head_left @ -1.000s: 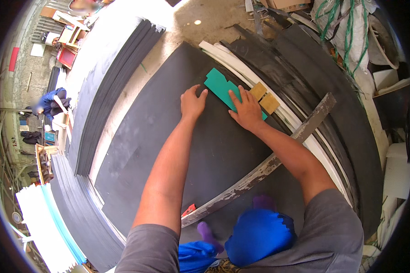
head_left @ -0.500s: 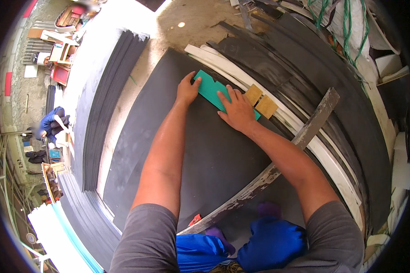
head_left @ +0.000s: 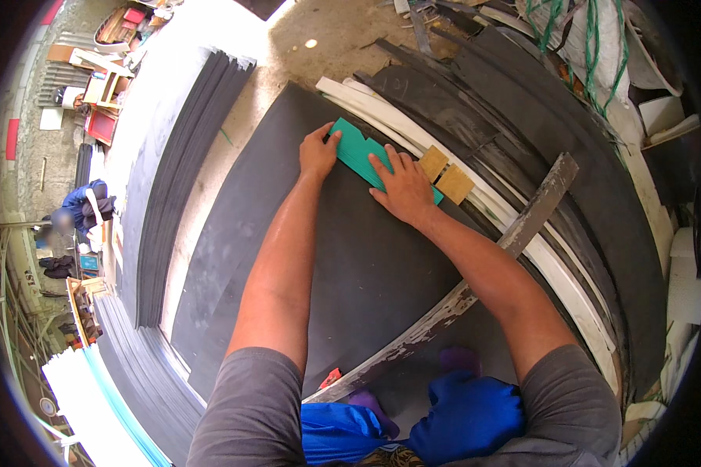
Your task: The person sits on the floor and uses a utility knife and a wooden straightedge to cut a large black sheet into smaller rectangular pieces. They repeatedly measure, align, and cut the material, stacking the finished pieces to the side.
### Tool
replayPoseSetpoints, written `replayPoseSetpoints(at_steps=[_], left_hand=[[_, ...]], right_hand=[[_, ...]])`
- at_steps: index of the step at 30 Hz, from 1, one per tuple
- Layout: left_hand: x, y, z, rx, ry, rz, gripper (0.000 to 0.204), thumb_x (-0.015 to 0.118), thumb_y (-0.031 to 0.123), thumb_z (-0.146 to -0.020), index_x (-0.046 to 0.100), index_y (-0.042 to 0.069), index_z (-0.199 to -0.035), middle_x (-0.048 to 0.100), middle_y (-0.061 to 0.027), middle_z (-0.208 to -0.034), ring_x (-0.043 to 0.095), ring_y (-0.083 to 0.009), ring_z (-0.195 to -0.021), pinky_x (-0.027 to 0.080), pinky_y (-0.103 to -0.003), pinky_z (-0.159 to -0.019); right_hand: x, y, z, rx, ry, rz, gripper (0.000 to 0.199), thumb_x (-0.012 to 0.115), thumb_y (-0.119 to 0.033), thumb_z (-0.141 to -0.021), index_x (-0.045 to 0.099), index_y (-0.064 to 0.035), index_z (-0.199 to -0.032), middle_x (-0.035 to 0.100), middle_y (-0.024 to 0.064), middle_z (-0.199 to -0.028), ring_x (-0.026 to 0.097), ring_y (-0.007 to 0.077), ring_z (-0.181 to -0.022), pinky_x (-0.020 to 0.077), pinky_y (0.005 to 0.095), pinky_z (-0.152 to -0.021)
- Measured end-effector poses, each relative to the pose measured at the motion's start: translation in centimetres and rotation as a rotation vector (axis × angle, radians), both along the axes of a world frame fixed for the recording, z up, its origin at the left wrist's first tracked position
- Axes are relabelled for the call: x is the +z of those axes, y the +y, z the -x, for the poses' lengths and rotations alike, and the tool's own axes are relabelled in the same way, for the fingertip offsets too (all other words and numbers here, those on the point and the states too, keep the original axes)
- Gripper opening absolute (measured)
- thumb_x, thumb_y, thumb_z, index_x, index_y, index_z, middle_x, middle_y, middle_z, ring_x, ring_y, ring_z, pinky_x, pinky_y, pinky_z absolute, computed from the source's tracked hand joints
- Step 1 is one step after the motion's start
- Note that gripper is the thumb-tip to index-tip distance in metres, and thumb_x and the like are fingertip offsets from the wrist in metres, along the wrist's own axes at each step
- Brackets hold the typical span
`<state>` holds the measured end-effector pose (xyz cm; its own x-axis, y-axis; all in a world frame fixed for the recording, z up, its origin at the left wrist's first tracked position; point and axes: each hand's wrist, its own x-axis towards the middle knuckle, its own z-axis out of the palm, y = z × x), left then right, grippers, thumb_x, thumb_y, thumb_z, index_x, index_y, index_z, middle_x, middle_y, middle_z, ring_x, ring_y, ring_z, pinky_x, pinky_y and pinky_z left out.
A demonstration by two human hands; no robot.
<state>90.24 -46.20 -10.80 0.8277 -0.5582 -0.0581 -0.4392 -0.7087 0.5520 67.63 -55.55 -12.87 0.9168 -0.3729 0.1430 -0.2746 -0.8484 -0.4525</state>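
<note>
A flat green plate [head_left: 358, 152] with a small notch in its far edge lies on a large black sheet [head_left: 350, 265]. At the plate's left end, my left hand [head_left: 319, 152] grips the edge between thumb and fingers. My right hand [head_left: 405, 187] rests on the plate's right part, fingers spread and pressing down. Two tan blocks [head_left: 457, 184] sit side by side just beyond the right hand. A long worn bar [head_left: 444, 305] with flaking paint crosses the sheet under my right forearm. Near its lower end lies a small red object [head_left: 331, 377], too small to make out.
White strips [head_left: 389, 113] and more dark sheets [head_left: 522, 101] lie along the right. To the left stands a stack of black sheets [head_left: 183, 179], with another stack [head_left: 144, 366] nearer. A person [head_left: 86, 206] in blue crouches at the far left. Green cords [head_left: 592, 54] hang at upper right.
My hands and the green plate stay almost where they were, apart from a slight shift of the whole view. The person at far left has leaned lower.
</note>
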Motion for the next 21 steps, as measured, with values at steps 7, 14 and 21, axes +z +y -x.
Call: replayPoseSetpoints(at_steps=[7,14,21], left_hand=[[-0.6,-0.3,-0.6,0.042,0.034,-0.004,0.038,0.073,0.034,-0.097,0.076,0.016,-0.130,0.076,-0.0201,-0.119,0.074,-0.0353,-0.111,0.055,-0.043,-0.098],[-1.8,-0.3,-0.9,0.088,0.098,0.085,0.036,0.073,0.029,-0.098,0.076,0.012,-0.129,0.079,-0.0172,-0.116,0.075,-0.0289,-0.109,0.055,-0.039,-0.097],[-2.5,-0.7,-0.8,0.122,0.161,0.124,0.034,0.071,0.025,-0.100,0.076,0.006,-0.128,0.079,-0.0171,-0.116,0.074,-0.0242,-0.107,0.053,-0.036,-0.097]], right_hand=[[0.2,-0.1,-0.1,0.011,0.034,-0.027,0.072,0.071,-0.044,-0.096,0.046,-0.0179,-0.158,0.043,0.0180,-0.159,0.049,0.0342,-0.136,0.0444,0.0466,-0.110],[-0.1,-0.3,-0.4,0.023,0.049,-0.021,0.070,0.069,-0.044,-0.098,0.046,-0.0188,-0.159,0.043,0.0181,-0.158,0.049,0.0341,-0.135,0.0448,0.0464,-0.109],[-0.5,-0.4,-0.6,0.013,0.034,-0.012,0.069,0.068,-0.045,-0.098,0.047,-0.0186,-0.158,0.045,0.0185,-0.155,0.051,0.0346,-0.132,0.0455,0.0464,-0.107]])
